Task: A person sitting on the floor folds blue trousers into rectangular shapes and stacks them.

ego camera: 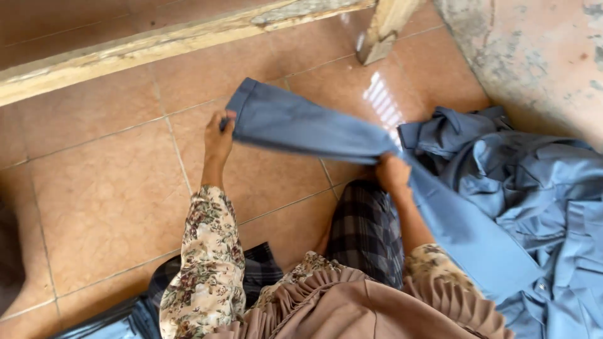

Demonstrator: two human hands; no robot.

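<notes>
A grey-blue garment piece, long like a sleeve or trouser leg, stretches across the tiled floor in front of me. My left hand pinches its cuffed end at the left. Where the cloth bends downward, my right hand grips it at the middle. Both my arms wear floral sleeves. The rest of the cloth runs down to the lower right, over my lap.
A heap of the same grey-blue clothing lies at the right against a worn wall. A pale wooden beam and post cross the top. Orange floor tiles spread left. My checked skirt covers my knees.
</notes>
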